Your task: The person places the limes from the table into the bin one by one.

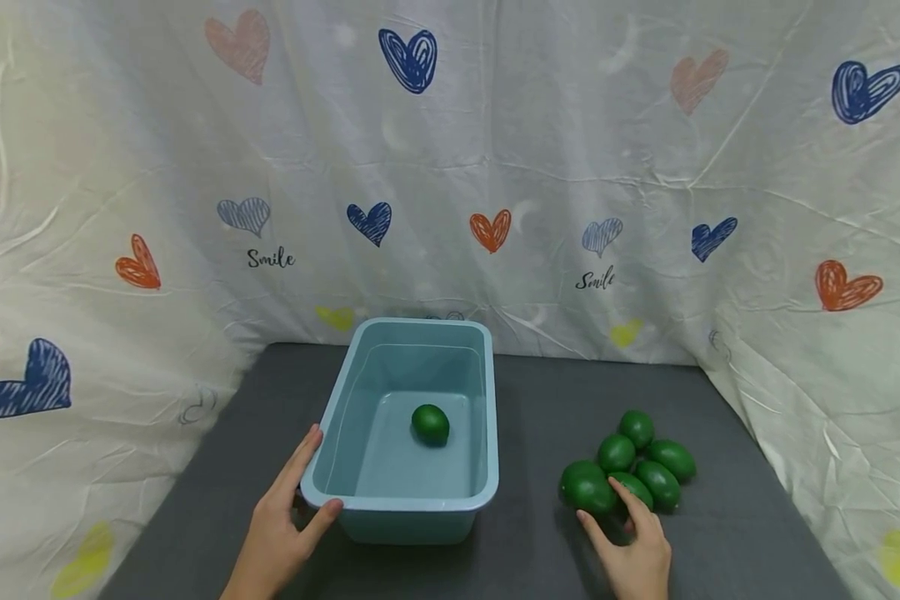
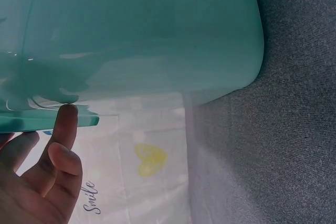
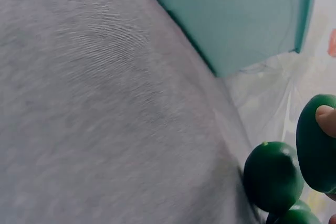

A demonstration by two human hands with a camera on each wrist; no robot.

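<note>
A light blue plastic basin (image 1: 405,504) stands on the dark table, with one green lime (image 1: 431,424) lying on its floor. My left hand (image 1: 276,523) holds the basin's near left corner, thumb at the front rim and fingers along the left side. In the left wrist view, fingertips (image 2: 66,116) touch the wall just under the rim. To the right of the basin, my right hand (image 1: 633,546) pinches a large lime (image 1: 587,487) between thumb and fingers. The right wrist view shows a fingertip on that lime (image 3: 314,148), partly cut off by the frame edge.
Several more limes (image 1: 657,483) lie bunched just beyond and to the right of my right hand. A dark grey cloth (image 1: 540,425) covers the table. Behind and at both sides hangs a white curtain (image 1: 435,175) printed with hearts, close to the basin's far end.
</note>
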